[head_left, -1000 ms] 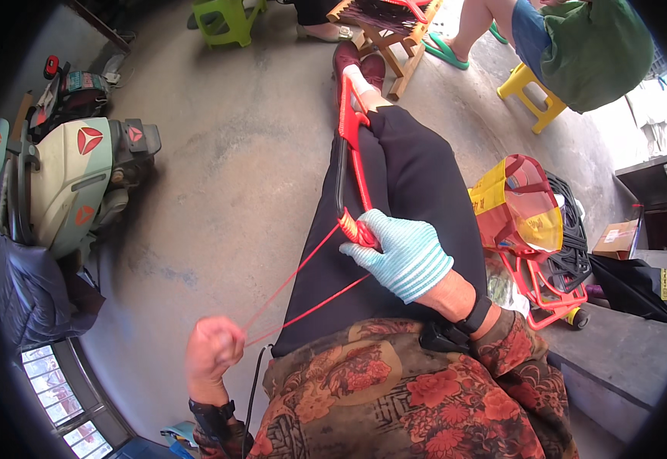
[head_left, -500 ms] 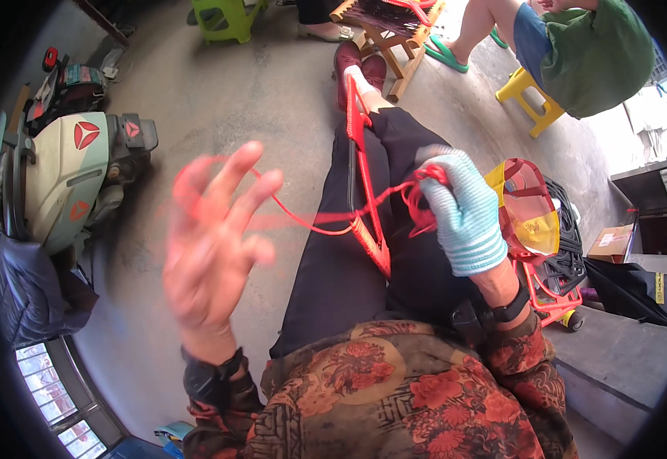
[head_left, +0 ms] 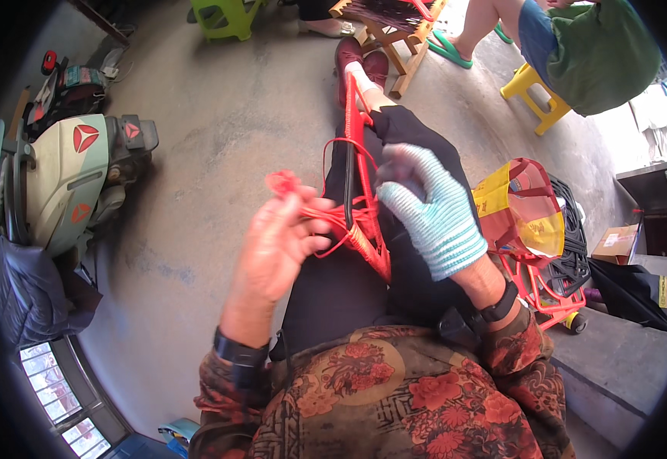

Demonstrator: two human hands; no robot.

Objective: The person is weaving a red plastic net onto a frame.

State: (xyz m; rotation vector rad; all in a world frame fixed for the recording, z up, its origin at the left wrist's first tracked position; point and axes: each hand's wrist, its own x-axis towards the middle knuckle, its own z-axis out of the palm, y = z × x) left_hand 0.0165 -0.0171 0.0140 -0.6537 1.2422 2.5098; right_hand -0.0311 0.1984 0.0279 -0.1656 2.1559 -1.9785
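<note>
A narrow red frame (head_left: 381,264) with a black bar (head_left: 349,164) lies along my legs, its near end wrapped in red cord. My left hand (head_left: 276,245), bare, is to the left of it, its fingers closed on a bunched hank of red cord (head_left: 281,182). Strands run from that hand across to the frame, and one loop (head_left: 342,140) arches over the bar. To the right of the frame is my right hand (head_left: 429,206) in a light blue striped glove. Its thumb and fingers are apart with no cord visible between them; the fingertips are somewhat blurred.
A red and yellow bag (head_left: 528,203) stands at my right, beside black coiled strands (head_left: 570,229) and another red frame (head_left: 551,298). Ahead is a wooden rack (head_left: 398,38). A person sits on a yellow stool (head_left: 536,103). A scooter (head_left: 73,176) stands at left.
The hank of cord has passed from my right hand to my left. My left hand has come in toward the frame and closed; my gloved hand has opened and shifted slightly left.
</note>
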